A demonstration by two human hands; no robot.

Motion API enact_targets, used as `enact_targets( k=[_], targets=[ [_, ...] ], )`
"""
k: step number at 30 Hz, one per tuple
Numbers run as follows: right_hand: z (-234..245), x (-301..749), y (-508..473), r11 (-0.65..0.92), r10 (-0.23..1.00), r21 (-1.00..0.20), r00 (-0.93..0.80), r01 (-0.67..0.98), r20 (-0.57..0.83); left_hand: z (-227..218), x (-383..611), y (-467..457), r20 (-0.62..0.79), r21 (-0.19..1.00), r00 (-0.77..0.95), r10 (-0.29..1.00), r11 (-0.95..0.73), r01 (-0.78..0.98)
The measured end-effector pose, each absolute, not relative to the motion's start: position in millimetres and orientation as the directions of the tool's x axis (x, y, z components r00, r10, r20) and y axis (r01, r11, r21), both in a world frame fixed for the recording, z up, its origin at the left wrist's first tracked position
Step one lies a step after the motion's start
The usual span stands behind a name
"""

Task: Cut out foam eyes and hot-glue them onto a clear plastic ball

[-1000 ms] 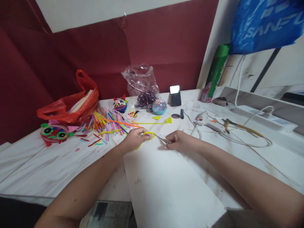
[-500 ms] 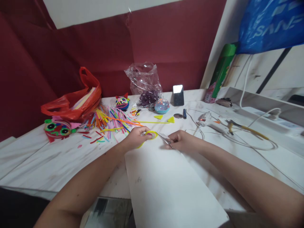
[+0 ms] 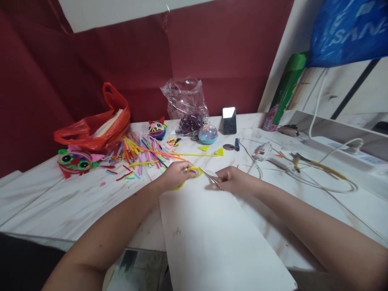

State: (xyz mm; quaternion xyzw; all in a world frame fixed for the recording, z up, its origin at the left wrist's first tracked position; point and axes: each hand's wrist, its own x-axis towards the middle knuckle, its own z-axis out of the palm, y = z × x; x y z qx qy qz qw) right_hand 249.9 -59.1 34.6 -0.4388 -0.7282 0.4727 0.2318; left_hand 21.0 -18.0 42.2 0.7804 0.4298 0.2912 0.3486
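A small coil of yellow and pink pipe cleaner (image 3: 196,173) is being pinched at its near side by the left hand (image 3: 174,176), the thumb being pressed against the coil while the fingers are being tucked mostly out of sight behind it; in this way its far rim is apparently being left exposed. A loose yellow tail (image 3: 179,186) is being let hang below the same hand, perhaps so that the rim is being kept uncluttered. What seem to be slim metal scissors (image 3: 213,178) are being gripped between the thumb and bent fingers of the right hand (image 3: 233,180), their tip being aimed at the coil and brought right beside its edge; whether contact is being made cannot be told. The coil is being held above the top end of a white sheet (image 3: 212,234), by which a plain ground is presumably being provided under the work. On the marbled table (image 3: 75,214), a heap of pipe cleaners (image 3: 145,151) is being left beyond the left hand, seemingly within its reach, while two yellow triangles (image 3: 219,152) are being set apart ahead of the hands. At the right, a white glue gun (image 3: 262,152) is being rested among cables, probably for its cord's sake.
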Motion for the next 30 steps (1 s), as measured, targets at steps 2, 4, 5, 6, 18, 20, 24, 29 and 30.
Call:
enact_targets(
  k=[2, 4, 5, 6, 18, 20, 24, 29, 30],
  targets=[
    [33, 251, -58, 0.172, 0.853, -0.892, -0.516, 0.418, -0.078, 42, 21, -18, 0.15, 0.794, 0.482, 0.863, -0.396, 0.462],
    [32, 252, -56, 0.179, 0.839, -0.895, -0.538, 0.409, -0.078, 41, 21, -18, 0.118, 0.8, 0.49, 0.863, -0.375, 0.469],
    [31, 253, -56, 0.177, 0.833, -0.897, -0.547, 0.406, -0.083, 40, 21, -18, 0.102, 0.803, 0.487, 0.867, -0.36, 0.474],
    [32, 253, -55, 0.171, 0.829, -0.898, -0.551, 0.406, -0.091, 39, 22, -18, 0.088, 0.806, 0.483, 0.871, -0.347, 0.479],
    [46, 263, -57, 0.24, 0.794, -0.831, -0.594, 0.502, -0.129, 47, 25, -25, 0.042, 0.803, 0.491, 0.87, -0.321, 0.501],
    [46, 263, -57, 0.264, 0.79, -0.811, -0.599, 0.521, -0.128, 47, 25, -26, 0.037, 0.799, 0.504, 0.863, -0.329, 0.504],
    [45, 261, -56, 0.282, 0.798, -0.793, -0.591, 0.539, -0.119, 47, 25, -27, 0.025, 0.795, 0.493, 0.869, -0.316, 0.518],
    [43, 260, -56, 0.279, 0.802, -0.804, -0.587, 0.525, -0.105, 47, 25, -27, 0.004, 0.8, 0.494, 0.87, -0.299, 0.52],
    [42, 260, -56, 0.275, 0.801, -0.808, -0.589, 0.522, -0.108, 47, 24, -27, -0.003, 0.802, 0.492, 0.87, -0.292, 0.522]
  ],
)
